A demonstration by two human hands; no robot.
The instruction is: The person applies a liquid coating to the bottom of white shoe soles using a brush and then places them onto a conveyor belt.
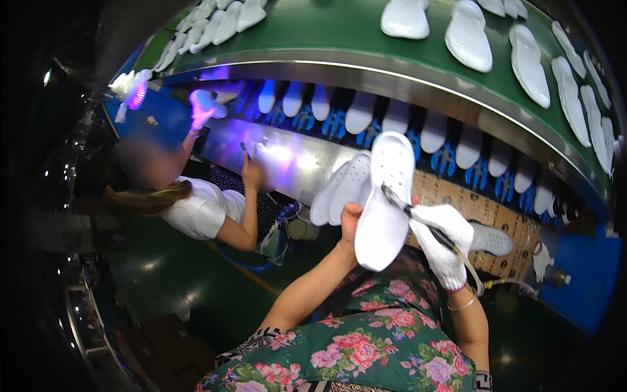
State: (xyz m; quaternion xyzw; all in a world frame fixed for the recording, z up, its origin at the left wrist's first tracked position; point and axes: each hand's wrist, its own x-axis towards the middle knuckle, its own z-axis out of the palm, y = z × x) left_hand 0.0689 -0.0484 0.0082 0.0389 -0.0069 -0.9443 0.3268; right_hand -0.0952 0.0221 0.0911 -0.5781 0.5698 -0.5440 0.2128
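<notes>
Left hand (351, 225): most fingers hidden behind white sole (385, 222); thumb and a fingertip visible. Pen-like tool (436, 235): tip too small to identify. Pale soles (353, 178) behind: partly covered by the held one. Co-worker's head (153, 160) blurred; dark item (244, 149) at their hand too small to tell. Belt soles (405, 19) cropped at top edge. Floral apron (356, 349) cut off at bottom.

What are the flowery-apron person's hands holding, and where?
The left hand holds a white shoe sole by its left edge, around the middle; the gloved right hand holds a dark slim tool by its shaft.
</notes>
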